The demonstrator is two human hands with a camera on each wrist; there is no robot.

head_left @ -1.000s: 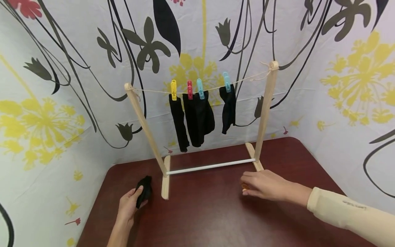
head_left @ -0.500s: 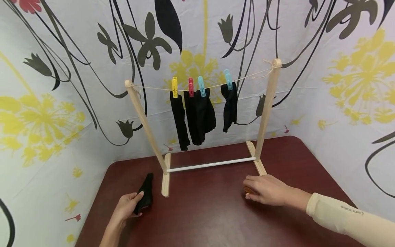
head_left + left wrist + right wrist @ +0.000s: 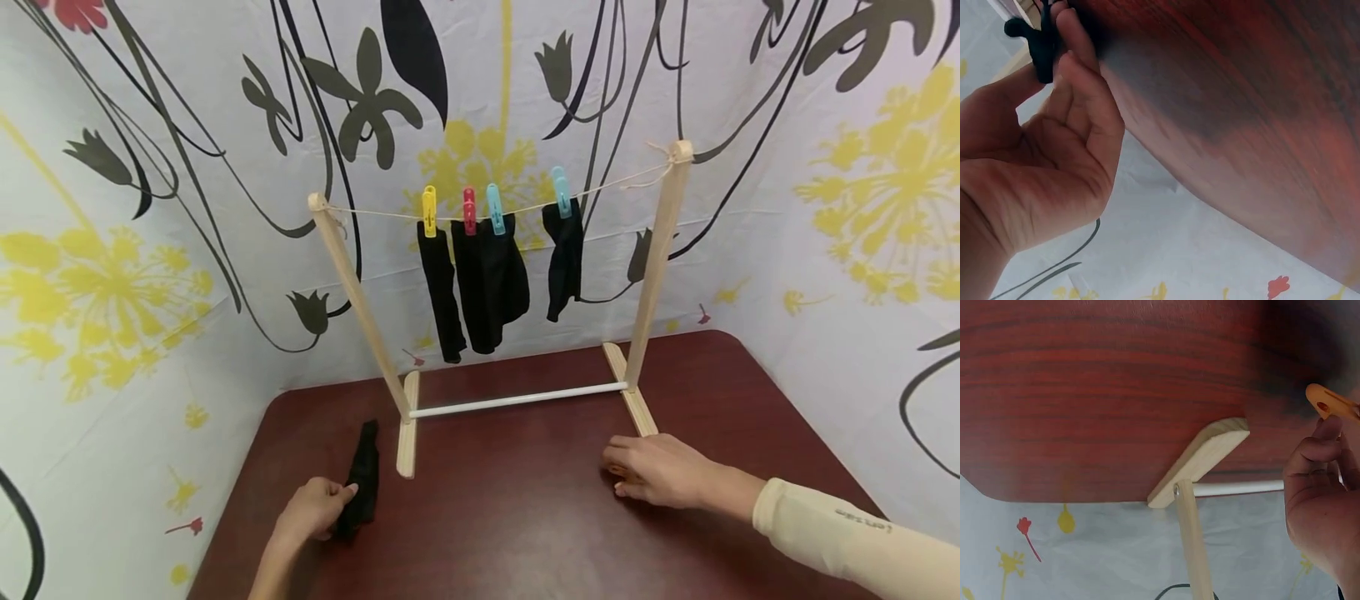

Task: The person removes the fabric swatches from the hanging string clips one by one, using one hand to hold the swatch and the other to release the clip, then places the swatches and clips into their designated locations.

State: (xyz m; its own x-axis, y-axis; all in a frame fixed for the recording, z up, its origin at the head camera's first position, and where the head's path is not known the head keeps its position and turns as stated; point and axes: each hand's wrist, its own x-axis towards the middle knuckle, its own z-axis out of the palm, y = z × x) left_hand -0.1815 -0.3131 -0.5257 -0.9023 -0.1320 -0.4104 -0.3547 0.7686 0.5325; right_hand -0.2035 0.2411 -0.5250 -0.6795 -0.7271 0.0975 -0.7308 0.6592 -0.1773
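Note:
At the table's left side, my left hand (image 3: pixel 311 510) pinches a black sock (image 3: pixel 365 473) between thumb and fingers near its closer end. The sock stretches away from me beside the rack's left foot. In the left wrist view only part of the black cloth (image 3: pixel 1041 53) shows at the fingertips. My right hand (image 3: pixel 660 471) is low over the table by the rack's right foot. It holds an orange clothespin (image 3: pixel 1321 397), which the fingers mostly cover in the head view. Several black socks (image 3: pixel 510 283) hang from the string, pinned by yellow (image 3: pixel 430 212), red (image 3: pixel 469 211) and light blue clothespins (image 3: pixel 562 192).
A wooden drying rack (image 3: pixel 360 308) stands towards the back of the dark red table (image 3: pixel 487 500), its string tied between two posts. A white rod (image 3: pixel 517 400) joins its feet low down. Flower-patterned cloth (image 3: pixel 225 250) closes in the back and sides.
The black sock has gone from bunched up to drawn out lengthwise, as my left hand shifted a little towards me. My right hand has moved slightly nearer and to the right with the clothespin.

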